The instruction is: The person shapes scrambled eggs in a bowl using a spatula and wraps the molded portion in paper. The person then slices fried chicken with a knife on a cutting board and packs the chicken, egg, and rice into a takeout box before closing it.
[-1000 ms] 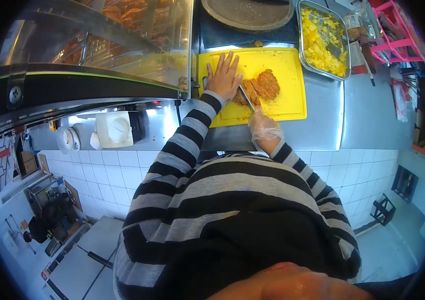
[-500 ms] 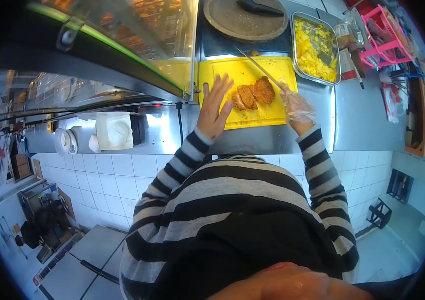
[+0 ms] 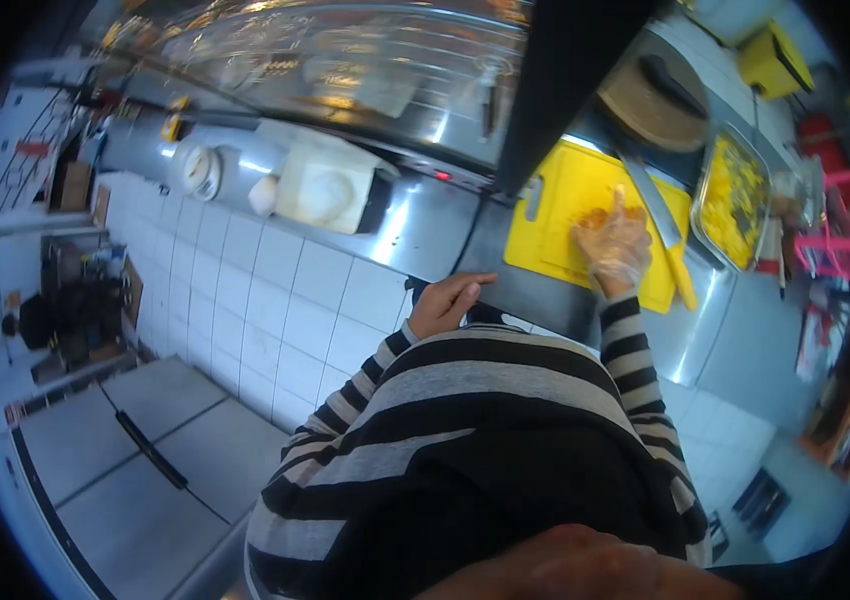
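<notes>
Here we are above the yellow cutting board (image 3: 535, 240), and there's the browned food (image 3: 592, 217) near its middle, mostly tucked under the gloved right hand (image 3: 617, 242). We see one finger of that hand stretched out along the far side while others bend down towards the food; the glove and knuckles block our view, so we can't tell whether they are clamped on it or merely resting. The left hand (image 3: 445, 303), bare, hangs by the near edge of the counter (image 3: 420, 222), fingers together, thumb a little apart, with nothing that we can see in its hold. Now, the handling: we'd judge this food light, with a crisp, crumbly crust over something softer, so a hard pinch could break the coating or squash it. We'd expect some grease too, and a thin, loose glove on a slick surface may slide. The hold we'd favour is low on the opposite sides, thumb near, fingers far, gathering rather than squeezing, with the palm kept off the crust. And watch our right: the knife (image 3: 656, 208) lies bare along that side of the board, its yellow handle running past the near edge, close to the gloved hand, with the metal tray (image 3: 697, 218) of yellow food (image 3: 733, 200) just beyond.
</notes>
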